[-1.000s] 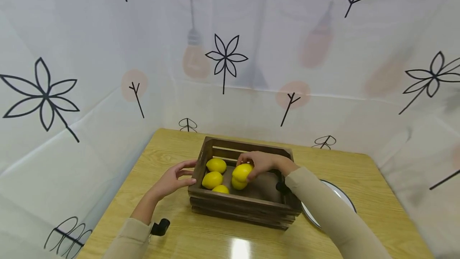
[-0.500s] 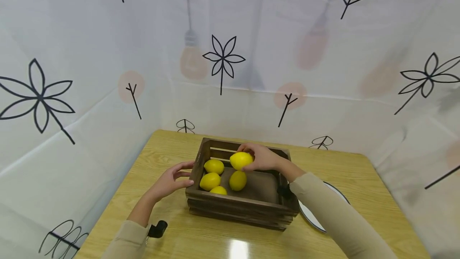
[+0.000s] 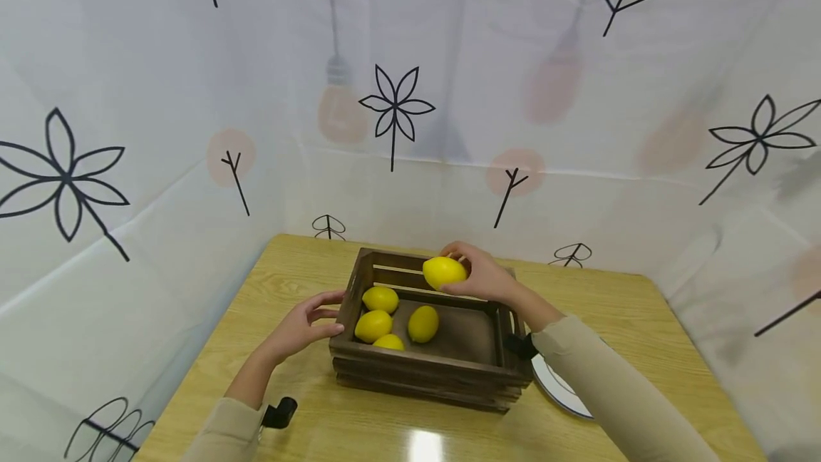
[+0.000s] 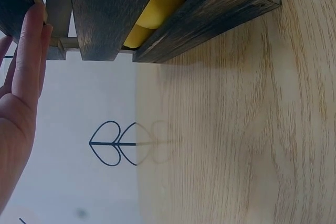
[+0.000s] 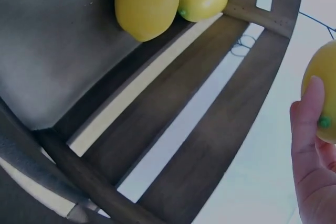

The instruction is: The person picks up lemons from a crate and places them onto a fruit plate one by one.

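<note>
My right hand (image 3: pixel 482 275) grips a yellow lemon (image 3: pixel 443 273) over the back part of a dark wooden slatted crate (image 3: pixel 430 360). In the right wrist view that held lemon (image 5: pixel 324 90) shows a green stem end beside my thumb and fingers. A single lemon (image 3: pixel 423 324) lies mid-crate on the floor; several more, among them one lemon (image 3: pixel 373 326), are grouped along the left side. Against the crate's left end rests my left hand (image 3: pixel 306 323), its fingers extended. The left wrist view shows those fingers (image 4: pixel 31 51) flat on the slats, with yellow fruit behind the gaps.
A white plate (image 3: pixel 559 387) with a dark rim sits right of the crate, partly hidden by my right sleeve (image 3: pixel 616 376). The light wooden table (image 3: pixel 359 426) ends at a patterned white curtain (image 3: pixel 449 198) behind and on both sides.
My right hand has lifted the lemon up and to the right, away from the one below it, which stays on the crate floor. The left hand stays at the crate's end.
</note>
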Action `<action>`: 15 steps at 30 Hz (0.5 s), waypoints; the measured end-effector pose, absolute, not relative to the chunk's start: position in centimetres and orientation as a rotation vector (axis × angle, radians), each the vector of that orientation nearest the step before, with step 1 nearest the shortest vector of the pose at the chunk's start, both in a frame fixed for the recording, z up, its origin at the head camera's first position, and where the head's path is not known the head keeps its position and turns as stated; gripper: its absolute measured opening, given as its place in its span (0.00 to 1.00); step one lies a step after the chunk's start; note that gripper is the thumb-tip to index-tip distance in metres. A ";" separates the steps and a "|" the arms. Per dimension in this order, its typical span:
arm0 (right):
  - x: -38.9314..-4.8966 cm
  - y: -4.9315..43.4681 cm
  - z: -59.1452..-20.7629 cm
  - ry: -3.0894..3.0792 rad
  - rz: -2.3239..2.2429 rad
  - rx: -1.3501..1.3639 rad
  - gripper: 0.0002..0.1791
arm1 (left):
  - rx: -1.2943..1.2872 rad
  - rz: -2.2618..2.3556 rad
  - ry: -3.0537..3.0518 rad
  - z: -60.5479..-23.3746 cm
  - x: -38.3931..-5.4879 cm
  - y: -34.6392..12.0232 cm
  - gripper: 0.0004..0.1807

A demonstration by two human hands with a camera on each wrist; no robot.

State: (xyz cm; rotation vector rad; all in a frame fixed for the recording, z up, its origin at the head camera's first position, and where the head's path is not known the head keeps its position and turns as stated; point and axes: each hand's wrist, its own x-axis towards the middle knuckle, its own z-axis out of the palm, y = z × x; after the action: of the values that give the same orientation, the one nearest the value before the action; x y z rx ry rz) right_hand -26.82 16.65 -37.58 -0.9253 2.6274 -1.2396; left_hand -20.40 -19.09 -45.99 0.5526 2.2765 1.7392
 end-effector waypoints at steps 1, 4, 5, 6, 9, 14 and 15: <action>-26.8 16.7 -37.5 2.639 -1.247 -0.929 0.27 | 0.554 1.742 2.277 -46.0 -20.4 -19.1 0.33; -26.6 17.1 -37.5 2.678 -1.266 -0.927 0.28 | 0.548 1.742 2.274 -46.1 -20.4 -19.1 0.33; -26.6 17.2 -37.6 2.686 -1.274 -0.929 0.28 | 0.549 1.740 2.272 -46.1 -20.4 -19.1 0.33; -26.5 17.3 -37.5 2.692 -1.285 -0.921 0.28 | 0.552 1.740 2.271 -46.1 -20.4 -19.1 0.33; -26.2 17.6 -37.4 2.700 -1.317 -0.888 0.28 | 0.552 1.737 2.270 -46.2 -20.3 -19.1 0.33; -25.2 17.8 -36.4 2.724 -1.351 -0.856 0.27 | 0.540 1.735 2.277 -46.2 -20.4 -19.1 0.33; -24.9 17.7 -35.9 2.730 -1.354 -0.855 0.27 | 0.538 1.734 2.278 -46.2 -20.4 -19.1 0.33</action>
State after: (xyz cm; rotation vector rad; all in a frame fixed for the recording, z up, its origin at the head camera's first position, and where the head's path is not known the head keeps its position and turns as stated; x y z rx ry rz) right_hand -24.87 17.73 -35.92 -0.8549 2.7296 -1.3538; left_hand -20.37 -19.09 -46.22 0.5383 2.2780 1.7336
